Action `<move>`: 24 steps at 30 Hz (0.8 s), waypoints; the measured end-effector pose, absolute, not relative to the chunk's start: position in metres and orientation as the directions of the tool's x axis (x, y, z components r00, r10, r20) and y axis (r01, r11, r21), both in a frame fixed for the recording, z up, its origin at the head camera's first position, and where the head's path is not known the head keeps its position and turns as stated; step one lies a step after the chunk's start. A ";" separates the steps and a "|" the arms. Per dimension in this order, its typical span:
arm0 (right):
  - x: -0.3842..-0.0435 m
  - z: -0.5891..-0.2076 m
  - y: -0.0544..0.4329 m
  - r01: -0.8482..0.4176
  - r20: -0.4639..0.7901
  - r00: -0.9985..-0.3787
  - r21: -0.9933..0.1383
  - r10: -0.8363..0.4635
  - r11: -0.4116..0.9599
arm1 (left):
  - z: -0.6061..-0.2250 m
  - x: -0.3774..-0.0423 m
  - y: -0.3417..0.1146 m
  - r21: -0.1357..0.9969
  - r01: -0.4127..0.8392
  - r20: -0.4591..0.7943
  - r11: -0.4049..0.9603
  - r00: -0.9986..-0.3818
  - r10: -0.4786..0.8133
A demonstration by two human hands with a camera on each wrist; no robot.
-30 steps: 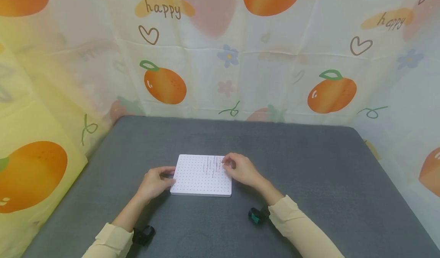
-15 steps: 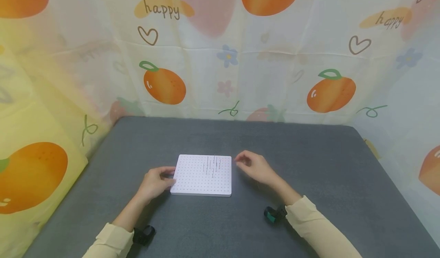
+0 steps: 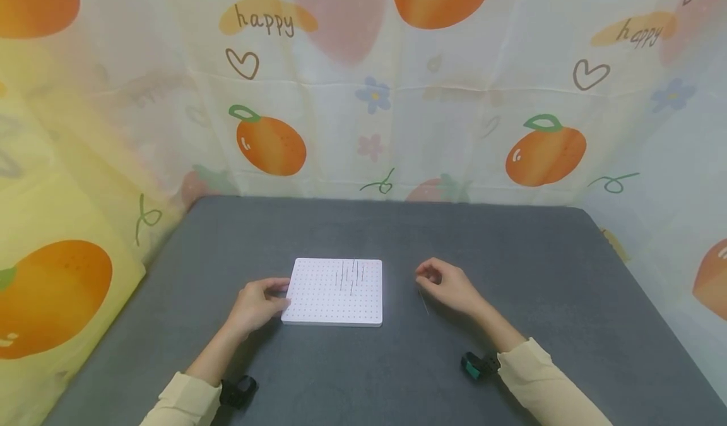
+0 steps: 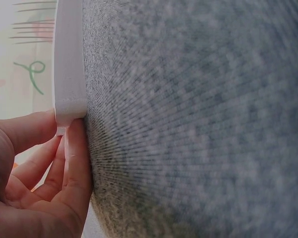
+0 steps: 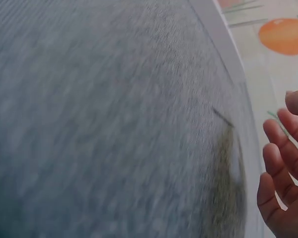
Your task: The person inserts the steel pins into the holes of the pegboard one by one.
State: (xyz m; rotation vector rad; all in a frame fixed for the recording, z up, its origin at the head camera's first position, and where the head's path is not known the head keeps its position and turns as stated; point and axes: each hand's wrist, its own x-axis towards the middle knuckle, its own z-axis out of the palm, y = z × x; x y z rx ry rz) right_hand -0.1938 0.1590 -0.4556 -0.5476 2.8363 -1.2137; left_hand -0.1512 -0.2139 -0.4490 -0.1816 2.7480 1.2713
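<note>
A white board (image 3: 318, 300) with a grid of small holes lies flat on the grey table. Several thin dark pins (image 3: 351, 278) stand upright in its far right part; they also stick out from the board in the left wrist view (image 4: 34, 32). My left hand (image 3: 255, 305) holds the board's left edge, thumb at the upper side and fingers (image 4: 75, 163) along the side. To the right of the board, my right hand (image 3: 449, 285) hovers with bent fingers and a gap at the thumb. Close below it, a thin pin (image 3: 423, 303) appears to lie on the table.
The grey cloth-covered table (image 3: 352, 375) runs back to a fruit-print curtain (image 3: 443, 123) behind and on both sides. Black wrist straps (image 3: 238, 391) hang at both cuffs.
My right hand has moved off the board's far right corner, away to the right, and sits near the thin pin on the table. The left hand and board have stayed put.
</note>
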 end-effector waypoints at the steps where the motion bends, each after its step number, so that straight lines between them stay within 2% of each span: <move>1: -0.192 -0.456 0.161 -0.312 0.122 -0.938 -0.702 -0.323 0.640 | -0.449 -0.151 -0.214 0.751 -0.154 -0.148 0.642 -0.987 -0.064; 7: -0.184 -0.458 0.170 -0.308 0.085 -0.936 -0.671 -0.343 0.674 | -0.449 -0.151 -0.214 0.757 -0.157 -0.151 0.635 -0.986 -0.064; 24: -0.181 -0.469 0.167 -0.403 0.123 -0.907 -0.532 -0.403 0.744 | -0.446 -0.150 -0.214 0.769 -0.161 -0.163 0.618 -0.985 -0.055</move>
